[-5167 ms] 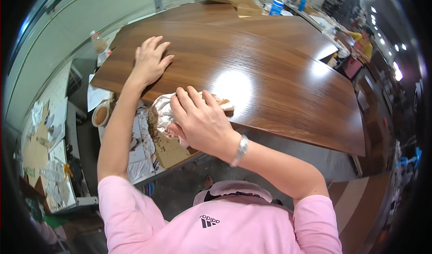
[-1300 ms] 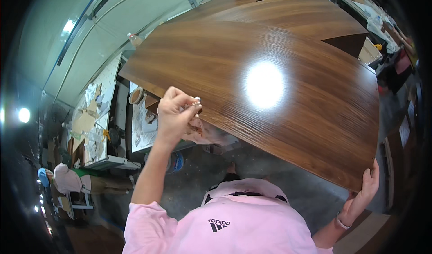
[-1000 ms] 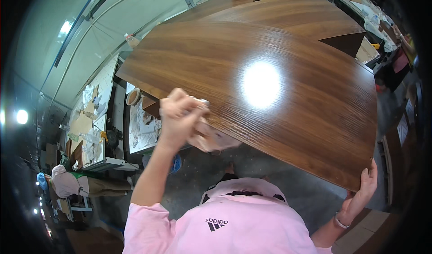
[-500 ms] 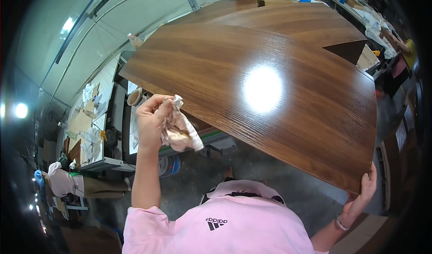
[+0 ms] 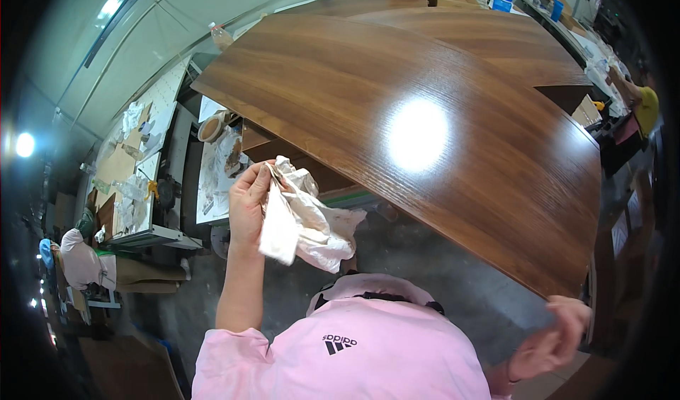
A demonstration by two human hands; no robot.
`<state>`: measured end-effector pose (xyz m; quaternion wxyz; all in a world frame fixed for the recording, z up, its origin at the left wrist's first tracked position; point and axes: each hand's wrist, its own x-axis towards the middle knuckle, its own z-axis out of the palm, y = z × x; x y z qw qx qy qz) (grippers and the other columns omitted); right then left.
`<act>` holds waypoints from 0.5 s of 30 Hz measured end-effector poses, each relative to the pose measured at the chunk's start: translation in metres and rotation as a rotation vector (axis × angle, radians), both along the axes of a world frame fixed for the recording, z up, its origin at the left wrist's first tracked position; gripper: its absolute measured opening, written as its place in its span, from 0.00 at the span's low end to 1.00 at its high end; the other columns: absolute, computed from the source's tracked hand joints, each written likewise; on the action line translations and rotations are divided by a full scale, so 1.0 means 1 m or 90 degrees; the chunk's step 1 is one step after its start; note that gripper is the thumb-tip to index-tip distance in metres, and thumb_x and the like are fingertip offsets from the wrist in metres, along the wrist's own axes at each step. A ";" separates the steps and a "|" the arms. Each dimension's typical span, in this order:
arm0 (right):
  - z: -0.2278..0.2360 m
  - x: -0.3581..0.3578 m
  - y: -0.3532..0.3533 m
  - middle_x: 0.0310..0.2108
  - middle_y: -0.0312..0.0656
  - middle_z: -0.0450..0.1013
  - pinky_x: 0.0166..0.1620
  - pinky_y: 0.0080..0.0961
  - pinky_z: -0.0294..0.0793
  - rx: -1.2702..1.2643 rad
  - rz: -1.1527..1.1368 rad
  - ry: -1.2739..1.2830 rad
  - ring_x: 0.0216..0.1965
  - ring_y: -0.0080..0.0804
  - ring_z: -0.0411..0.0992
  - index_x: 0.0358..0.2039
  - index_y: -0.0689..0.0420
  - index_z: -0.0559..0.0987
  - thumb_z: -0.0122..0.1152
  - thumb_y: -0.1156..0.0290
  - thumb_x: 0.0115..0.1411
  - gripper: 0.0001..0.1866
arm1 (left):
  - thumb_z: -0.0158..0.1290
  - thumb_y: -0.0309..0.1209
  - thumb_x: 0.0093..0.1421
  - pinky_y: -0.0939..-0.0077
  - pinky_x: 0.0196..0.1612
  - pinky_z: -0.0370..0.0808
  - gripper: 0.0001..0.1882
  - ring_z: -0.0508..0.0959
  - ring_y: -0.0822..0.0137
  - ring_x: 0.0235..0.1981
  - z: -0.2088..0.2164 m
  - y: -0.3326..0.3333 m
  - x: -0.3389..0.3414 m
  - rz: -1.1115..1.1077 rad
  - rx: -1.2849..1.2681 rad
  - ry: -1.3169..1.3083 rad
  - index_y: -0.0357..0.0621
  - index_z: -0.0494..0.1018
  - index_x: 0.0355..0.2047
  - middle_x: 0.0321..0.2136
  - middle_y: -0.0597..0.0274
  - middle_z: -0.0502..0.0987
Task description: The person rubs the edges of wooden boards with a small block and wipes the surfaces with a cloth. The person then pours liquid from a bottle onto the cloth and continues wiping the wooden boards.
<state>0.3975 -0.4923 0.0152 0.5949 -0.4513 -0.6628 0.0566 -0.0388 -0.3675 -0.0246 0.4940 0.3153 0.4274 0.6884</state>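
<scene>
Two hands: the left hand (image 5: 246, 205) pinched a pale cloth (image 5: 306, 219) between thumb and bent fingers; the right hand (image 5: 552, 340) was blurred beside the near right corner of a wooden panel (image 5: 333, 88), and whether its fingers were curled or touched the corner could not be told.
Cloth: it hung down from the pinch in loose folds, in front of the panel's near edge; likely light, soft and limp, best taken by a gathered top corner.
Panel: broad, brown and glossy, lying flat; probably stiff, fairly heavy and slick on its face, so best held at opposite edges.
Far side: a clear bottle (image 5: 221, 37) stood beyond the left end, a blue-and-white jug (image 5: 502, 0) beyond the back.
</scene>
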 end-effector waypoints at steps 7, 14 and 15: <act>-0.037 -0.139 0.084 0.50 0.54 0.72 0.49 0.34 0.77 -0.368 0.570 -0.126 0.48 0.49 0.76 0.56 0.64 0.74 0.66 0.74 0.56 0.26 | 0.52 0.29 0.69 0.74 0.34 0.82 0.10 0.83 0.68 0.28 -0.024 -0.028 0.013 -0.099 -0.030 -0.119 0.34 0.75 0.44 0.29 0.56 0.81; -0.075 -0.211 0.125 0.35 0.49 0.76 0.42 0.30 0.78 -0.470 0.636 -0.034 0.36 0.40 0.78 0.49 0.68 0.76 0.63 0.74 0.60 0.17 | 0.51 0.29 0.69 0.72 0.46 0.81 0.10 0.83 0.67 0.39 -0.033 -0.050 0.009 -0.117 -0.006 -0.207 0.34 0.76 0.44 0.39 0.53 0.81; -0.075 -0.212 0.129 0.31 0.44 0.75 0.39 0.27 0.78 -0.584 0.640 0.008 0.34 0.32 0.77 0.45 0.68 0.78 0.61 0.74 0.62 0.13 | 0.51 0.28 0.69 0.71 0.48 0.81 0.10 0.82 0.66 0.39 -0.041 -0.053 -0.002 -0.105 -0.006 -0.203 0.33 0.76 0.44 0.41 0.54 0.81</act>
